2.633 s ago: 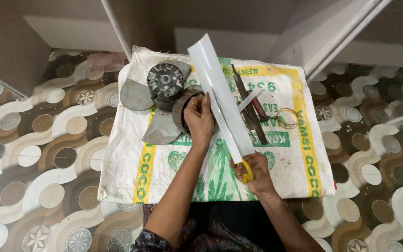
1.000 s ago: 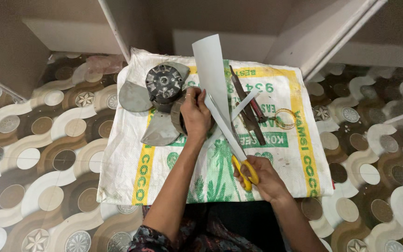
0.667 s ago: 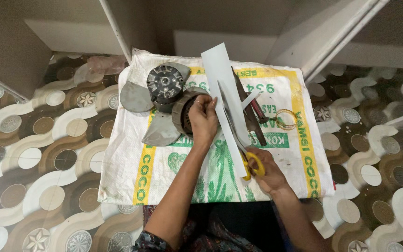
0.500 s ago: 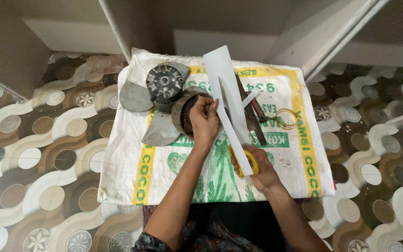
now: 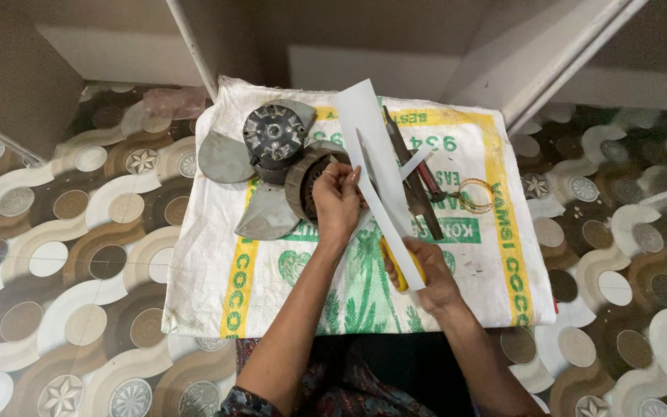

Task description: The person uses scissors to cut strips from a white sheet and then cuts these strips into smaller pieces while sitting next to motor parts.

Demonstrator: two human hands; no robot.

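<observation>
Our left hand (image 5: 336, 202) pinches the paper (image 5: 370, 154) above the sack (image 5: 457, 255); our right hand (image 5: 424, 272) grips the scissors (image 5: 392, 259), blades partway up the sheet; we should keep the paper taut and cut straight, beside the motor (image 5: 275, 139).

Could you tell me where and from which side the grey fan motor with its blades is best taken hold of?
I would grip the fan motor by its round dark hub, coming straight down from above. The hub stands proud and compact, while the thin flat blades lie low on the woven sack and would likely flex. The left hand is nearest it.
</observation>
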